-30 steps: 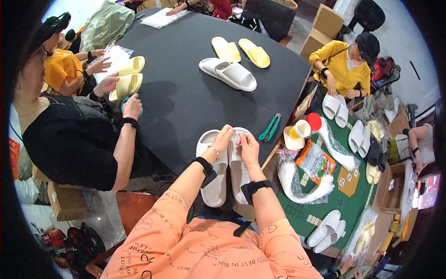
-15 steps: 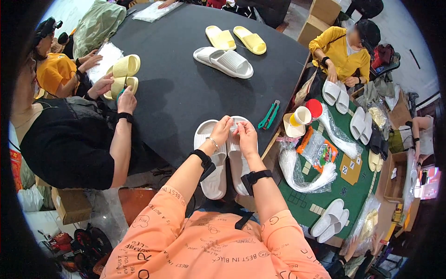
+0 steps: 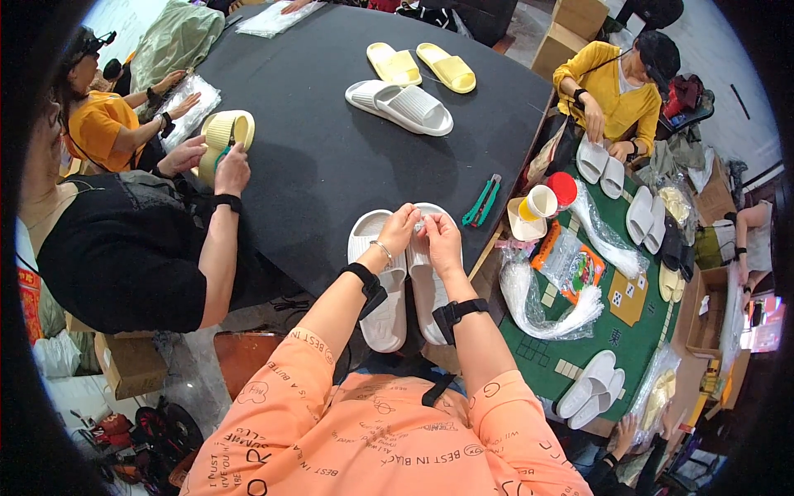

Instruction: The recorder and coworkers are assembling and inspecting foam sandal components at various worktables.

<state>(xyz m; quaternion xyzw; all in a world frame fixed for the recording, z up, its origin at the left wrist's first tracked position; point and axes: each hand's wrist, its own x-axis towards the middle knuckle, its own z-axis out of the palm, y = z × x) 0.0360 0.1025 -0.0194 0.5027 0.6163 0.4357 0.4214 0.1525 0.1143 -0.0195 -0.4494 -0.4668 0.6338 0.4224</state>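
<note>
Big black table point(image 3: 331, 165) fills the upper middle of the frame, with a green mat point(image 3: 612, 331) off to the lower right. My pair of white slippers point(image 3: 389, 281) lies side by side at the table's near edge, right in the centre, toes pointing away from me. Another white pair point(image 3: 401, 106) and a yellow pair point(image 3: 422, 66) sit further up the table. A green cutter point(image 3: 482, 202) lies just right of my hands. My left hand point(image 3: 399, 230) and right hand point(image 3: 440, 236) meet over the slippers' toes, fingers pinched narrow on something tiny and pale; I honestly can't tell what it is.
</note>
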